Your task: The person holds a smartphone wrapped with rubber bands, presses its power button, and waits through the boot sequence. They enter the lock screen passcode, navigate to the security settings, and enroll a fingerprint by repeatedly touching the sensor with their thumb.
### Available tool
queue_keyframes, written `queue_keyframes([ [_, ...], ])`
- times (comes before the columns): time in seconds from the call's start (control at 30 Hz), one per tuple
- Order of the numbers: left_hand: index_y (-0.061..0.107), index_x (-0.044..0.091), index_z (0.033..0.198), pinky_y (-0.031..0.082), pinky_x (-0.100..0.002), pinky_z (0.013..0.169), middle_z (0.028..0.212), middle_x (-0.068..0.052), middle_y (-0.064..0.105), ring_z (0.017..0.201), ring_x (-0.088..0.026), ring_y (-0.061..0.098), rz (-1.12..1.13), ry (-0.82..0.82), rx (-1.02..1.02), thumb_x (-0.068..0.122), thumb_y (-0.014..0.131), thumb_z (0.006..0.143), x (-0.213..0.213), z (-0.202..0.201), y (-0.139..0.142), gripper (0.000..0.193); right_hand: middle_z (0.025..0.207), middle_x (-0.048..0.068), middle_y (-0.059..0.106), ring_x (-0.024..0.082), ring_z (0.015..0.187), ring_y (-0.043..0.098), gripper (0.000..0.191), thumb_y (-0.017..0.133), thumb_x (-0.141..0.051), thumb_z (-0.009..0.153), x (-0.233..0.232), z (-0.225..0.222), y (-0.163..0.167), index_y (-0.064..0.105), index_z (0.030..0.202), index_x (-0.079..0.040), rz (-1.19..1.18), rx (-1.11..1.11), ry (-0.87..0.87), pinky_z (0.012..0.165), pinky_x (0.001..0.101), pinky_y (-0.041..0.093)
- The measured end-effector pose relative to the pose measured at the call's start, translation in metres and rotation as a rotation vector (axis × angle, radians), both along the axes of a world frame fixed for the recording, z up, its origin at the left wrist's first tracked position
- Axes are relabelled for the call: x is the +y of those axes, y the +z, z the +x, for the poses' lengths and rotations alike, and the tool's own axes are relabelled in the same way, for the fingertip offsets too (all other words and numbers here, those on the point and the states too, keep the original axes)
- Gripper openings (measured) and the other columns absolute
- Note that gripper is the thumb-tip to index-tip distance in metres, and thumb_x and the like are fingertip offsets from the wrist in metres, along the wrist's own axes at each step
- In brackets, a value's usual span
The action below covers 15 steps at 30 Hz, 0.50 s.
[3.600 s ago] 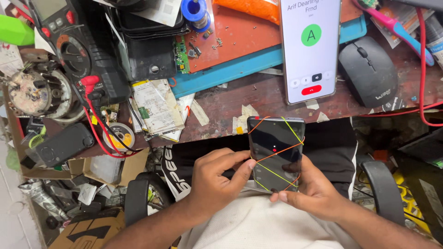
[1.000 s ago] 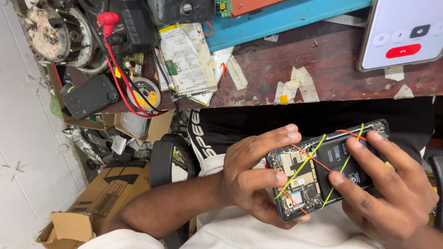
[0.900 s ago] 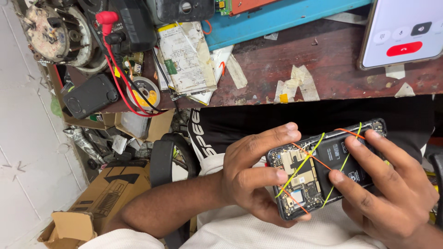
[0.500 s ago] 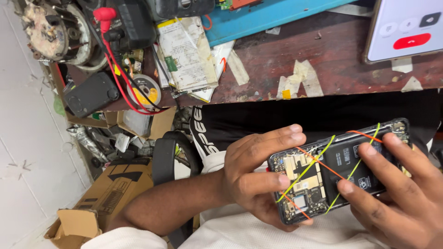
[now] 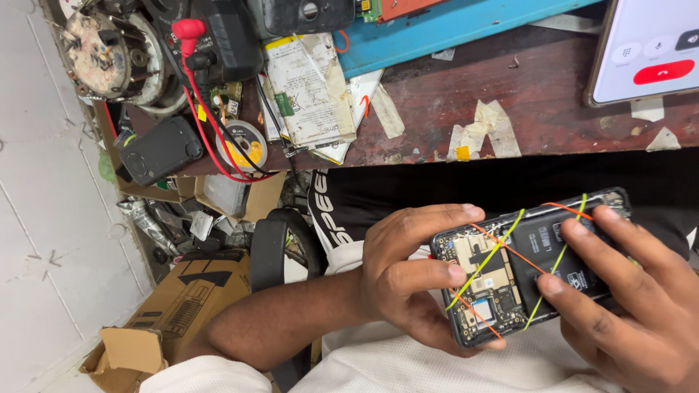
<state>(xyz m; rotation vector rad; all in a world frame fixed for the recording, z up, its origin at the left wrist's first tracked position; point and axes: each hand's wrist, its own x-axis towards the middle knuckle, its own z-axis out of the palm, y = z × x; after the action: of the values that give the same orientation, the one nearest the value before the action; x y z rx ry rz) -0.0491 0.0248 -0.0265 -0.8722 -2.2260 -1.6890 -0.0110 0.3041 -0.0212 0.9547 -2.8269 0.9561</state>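
Below the near edge of the cluttered workbench, over the lap, the left hand and right hand clasp an opened phone, back cover off, circuit board bared, elastic bands still crossed around it, with free room all round.

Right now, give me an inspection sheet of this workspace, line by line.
Surface: worn reddish-brown wooden bench with stuck tape scraps.
Job's things: black opened phone, circuit board bare, wrapped in yellow and orange rubber bands.
Clutter: swollen silver battery pack, yellow solder reel, lit white-screened phone.
Grippers: left hand and right hand both hold the opened phone.
Cables: red probe lead.
Surroundings: brown cardboard box, white tiled floor.
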Motion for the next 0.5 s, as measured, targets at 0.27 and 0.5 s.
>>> queue_keyframes([
  [0.27,0.037,0.015,0.136,0.068,-0.042,0.092,0.128,-0.02,0.06,0.115,-0.036,0.074,0.052,0.033,0.021,0.052,0.096,0.073,0.004,-0.001,-0.003,0.094,0.132,0.027,0.063,0.051,0.127,0.061,0.056,0.08,-0.009,0.057,-0.003,-0.002,0.005,0.07,0.112,-0.017,-0.008,-0.045,0.026,0.101,0.0552,0.055],
  [0.5,0.025,0.018,0.147,0.071,-0.041,0.086,0.131,-0.025,0.061,0.117,-0.035,0.074,0.199,0.05,0.038,0.047,0.095,0.075,0.014,-0.001,-0.009,0.105,0.133,0.026,0.062,0.053,0.127,0.061,0.056,0.081,-0.008,0.058,0.003,0.003,-0.003,0.072,0.112,-0.02,-0.013,-0.01,0.013,0.102,0.0594,0.056],
])
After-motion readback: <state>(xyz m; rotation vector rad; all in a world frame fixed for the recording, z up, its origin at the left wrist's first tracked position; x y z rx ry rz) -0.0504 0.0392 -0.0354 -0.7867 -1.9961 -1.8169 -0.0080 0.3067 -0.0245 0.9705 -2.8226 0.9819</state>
